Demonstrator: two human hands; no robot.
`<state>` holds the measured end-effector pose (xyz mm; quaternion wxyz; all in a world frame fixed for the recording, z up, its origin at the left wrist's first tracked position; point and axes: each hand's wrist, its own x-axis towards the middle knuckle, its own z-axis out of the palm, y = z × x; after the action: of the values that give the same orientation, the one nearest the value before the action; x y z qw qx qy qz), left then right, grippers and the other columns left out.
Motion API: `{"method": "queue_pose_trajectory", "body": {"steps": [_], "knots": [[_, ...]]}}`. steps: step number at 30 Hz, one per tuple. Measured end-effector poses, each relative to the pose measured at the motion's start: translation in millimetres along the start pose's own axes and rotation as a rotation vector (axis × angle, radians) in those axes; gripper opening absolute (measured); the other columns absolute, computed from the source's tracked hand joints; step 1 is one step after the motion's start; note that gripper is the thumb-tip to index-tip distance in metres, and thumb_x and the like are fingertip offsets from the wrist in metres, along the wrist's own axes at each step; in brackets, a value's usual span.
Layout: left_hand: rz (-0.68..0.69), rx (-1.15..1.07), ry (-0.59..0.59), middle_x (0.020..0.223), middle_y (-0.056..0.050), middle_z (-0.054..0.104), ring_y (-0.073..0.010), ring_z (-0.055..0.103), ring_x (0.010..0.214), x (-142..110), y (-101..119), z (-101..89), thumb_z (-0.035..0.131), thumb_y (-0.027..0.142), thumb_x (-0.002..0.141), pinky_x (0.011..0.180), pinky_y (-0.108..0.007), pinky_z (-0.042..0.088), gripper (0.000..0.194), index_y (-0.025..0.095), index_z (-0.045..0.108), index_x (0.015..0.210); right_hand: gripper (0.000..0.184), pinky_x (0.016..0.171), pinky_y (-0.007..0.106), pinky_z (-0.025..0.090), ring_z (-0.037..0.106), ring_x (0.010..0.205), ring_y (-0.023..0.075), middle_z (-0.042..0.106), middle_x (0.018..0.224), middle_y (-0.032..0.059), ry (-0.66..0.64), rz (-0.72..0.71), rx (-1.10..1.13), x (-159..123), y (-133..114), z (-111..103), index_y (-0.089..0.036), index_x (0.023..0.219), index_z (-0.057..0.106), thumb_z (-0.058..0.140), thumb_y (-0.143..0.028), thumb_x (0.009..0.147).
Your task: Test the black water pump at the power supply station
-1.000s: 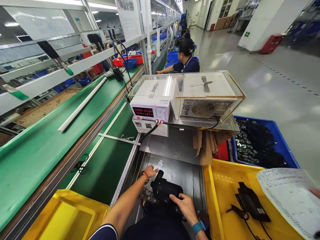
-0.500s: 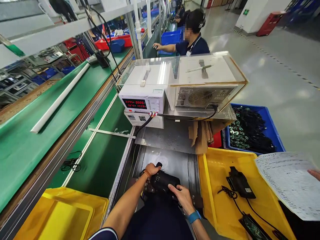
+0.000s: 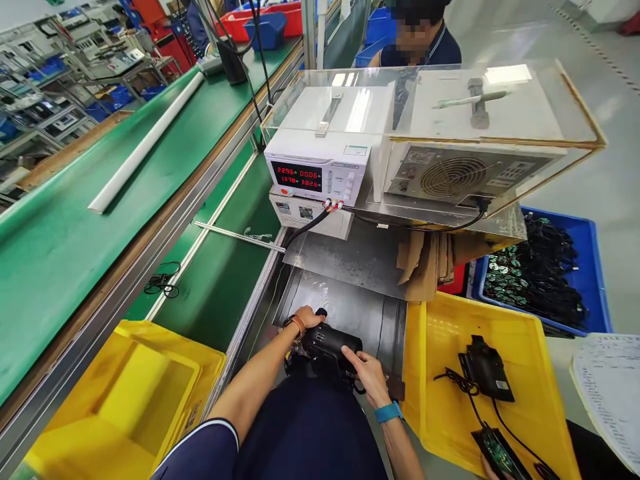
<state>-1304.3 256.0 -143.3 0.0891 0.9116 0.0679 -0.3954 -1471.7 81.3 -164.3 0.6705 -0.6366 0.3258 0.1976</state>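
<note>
A black cylindrical housing (image 3: 330,345) with a short black stub at its upper left lies on the metal work surface in front of my body. My left hand (image 3: 307,318), with a brown band on the wrist, is closed over its left end beside the stub; its fingertips are partly hidden. My right hand (image 3: 367,375), with a blue wristband, grips the right end, thumb on top and the other fingers along the side. Small metal parts show under my left wrist, too hidden to name.
A power supply (image 3: 310,163) with red digits stands ahead under a clear cover. At right, a yellow bin (image 3: 417,400) holds a black device (image 3: 485,370) and cable; another person's fingers touch a circuit board (image 3: 497,450). A paper sheet (image 3: 613,380) hangs beside it.
My view has shifted, so the equipment appears larger and farther right. Both hands stay on the housing with nearly the same hold. The paper sheet has moved toward the right edge.
</note>
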Motion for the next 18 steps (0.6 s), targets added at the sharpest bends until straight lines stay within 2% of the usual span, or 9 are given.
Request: {"method": "queue_pose_trajectory", "body": {"steps": [4,7,10,13,15,18], "knots": [[0.008,-0.007,-0.012,0.128,-0.026,0.07,-0.0356,0.068,0.121,-0.1,-1.7,0.4,0.06,0.058,0.089,0.088,-0.031,0.053,0.068,0.001,0.072,0.125,0.064,0.056,0.026,0.042,0.053,0.065,0.0157,0.057,0.063,0.0003,-0.007,-0.019,-0.013,-4.2,-5.6,2.0,-0.018,0.068,0.056,0.077,-0.078,0.059],[0.015,-0.011,-0.005,0.126,-0.025,0.072,-0.0341,0.069,0.12,-4.3,-2.3,-1.7,0.059,0.057,0.09,0.087,-0.03,0.053,0.064,0.003,0.073,0.122,0.067,0.061,0.029,0.047,0.06,0.071,0.0205,0.064,0.07,0.004,0.004,-0.056,-0.022,-5.4,-7.9,4.3,-0.016,0.076,0.063,0.079,-0.078,0.055],[0.03,-0.013,0.007,0.118,-0.024,0.075,-0.0318,0.072,0.114,-12.0,-3.6,-4.7,0.059,0.052,0.091,0.081,-0.028,0.053,0.057,0.003,0.076,0.116,0.07,0.07,0.033,0.053,0.066,0.083,0.0276,0.07,0.08,0.0083,0.12,-0.095,-0.088,0.1,-4.2,6.8,-0.017,0.08,0.066,0.078,-0.079,0.05],[0.043,-0.018,0.016,0.111,-0.021,0.077,-0.0295,0.075,0.107,-17.9,-6.3,-7.8,0.059,0.051,0.092,0.074,-0.027,0.052,0.054,0.004,0.077,0.112,0.07,0.085,0.038,0.055,0.067,0.093,0.0325,0.071,0.09,0.0114,0.231,-0.131,-0.191,11.8,2.4,8.9,-0.018,0.077,0.067,0.074,-0.081,0.047],[0.056,-0.022,0.017,0.108,-0.019,0.078,-0.0283,0.075,0.103,-19.7,-7.7,-11.4,0.057,0.05,0.094,0.071,-0.026,0.051,0.052,0.005,0.078,0.11,0.065,0.09,0.038,0.054,0.067,0.094,0.0325,0.069,0.095,0.0121,0.209,-0.191,-0.251,19.5,5.8,9.6,-0.019,0.073,0.067,0.071,-0.08,0.052],[0.094,-0.022,0.022,0.106,-0.019,0.078,-0.0289,0.075,0.102,-19.9,-5.8,-22.0,0.058,0.048,0.096,0.072,-0.028,0.052,0.048,0.006,0.079,0.104,0.057,0.088,0.036,0.054,0.067,0.098,0.0319,0.067,0.109,0.0143,0.139,-0.285,-0.358,29.1,8.5,9.6,-0.021,0.068,0.065,0.072,-0.076,0.058]]}}
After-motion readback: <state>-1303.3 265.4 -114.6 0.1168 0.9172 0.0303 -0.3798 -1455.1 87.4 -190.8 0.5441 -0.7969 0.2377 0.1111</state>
